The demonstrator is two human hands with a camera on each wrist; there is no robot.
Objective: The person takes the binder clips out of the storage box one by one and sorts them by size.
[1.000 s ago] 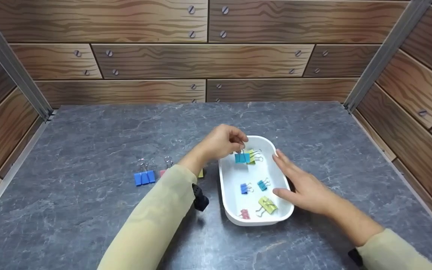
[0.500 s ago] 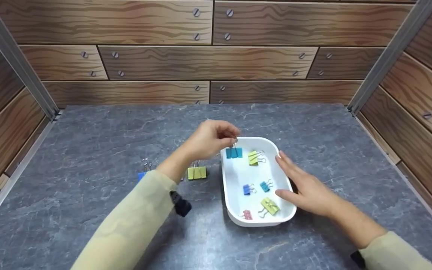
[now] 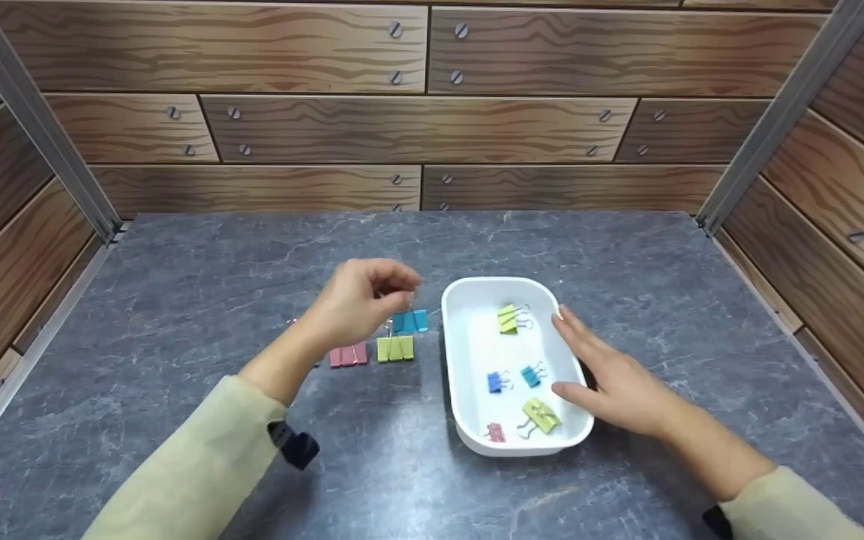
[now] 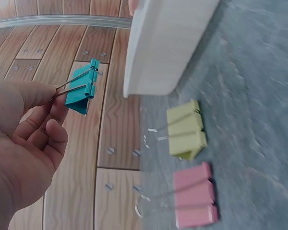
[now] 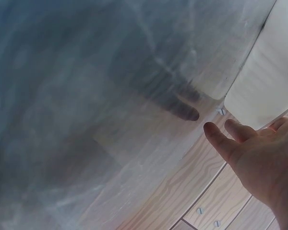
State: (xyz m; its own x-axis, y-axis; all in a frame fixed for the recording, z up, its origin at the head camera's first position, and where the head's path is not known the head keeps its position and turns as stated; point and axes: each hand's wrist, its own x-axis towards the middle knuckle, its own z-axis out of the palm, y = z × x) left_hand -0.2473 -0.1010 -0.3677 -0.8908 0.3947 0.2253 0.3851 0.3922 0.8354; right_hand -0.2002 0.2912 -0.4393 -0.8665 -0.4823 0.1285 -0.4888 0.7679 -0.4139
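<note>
My left hand [image 3: 361, 300] pinches a teal binder clip [image 3: 410, 322] by its wire handles, left of the white tub [image 3: 450, 375]. In the left wrist view the teal clip hangs in the air, between thumb and finger. Just below it on the table stand a yellow-green binder clip [image 3: 395, 349] and a pink binder clip [image 3: 348, 355]. My right hand [image 3: 619, 382] touches the tub's right rim with fingers spread and straight. Inside the tub lie a yellow clip [image 3: 508, 319], a small blue clip [image 3: 494, 382], a small teal clip [image 3: 531, 376], another yellow clip [image 3: 541, 415] and a small pink clip [image 3: 496, 432].
A grey marbled tabletop [image 3: 627, 262] lies under everything. Wood-patterned panels [image 3: 417, 127] wall off the back and both sides, with metal posts at the rear corners. My left forearm covers part of the table left of the pink clip.
My left hand has carried the teal clip leftward out of the tub, over its left rim. The yellow-green and pink clips on the table have come into view. My right hand stays at the rim.
</note>
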